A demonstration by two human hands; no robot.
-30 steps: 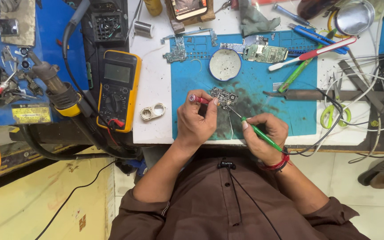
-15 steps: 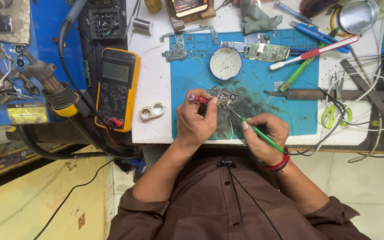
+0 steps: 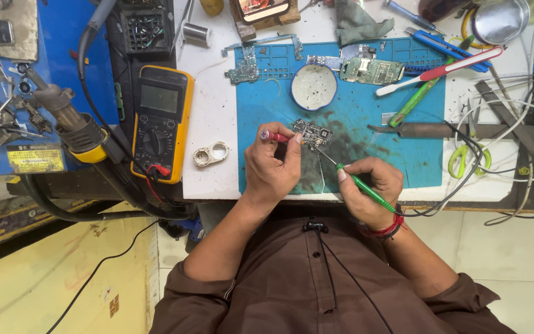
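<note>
Both forearms reach in over the counter's near edge. The left hand is curled, its fingers closed round a red-handled tool; the right hand pinches a green-handled probe like a pen. Both tips meet a small dark circuit board, lying flat on the blue mat near the counter's front edge.
</note>
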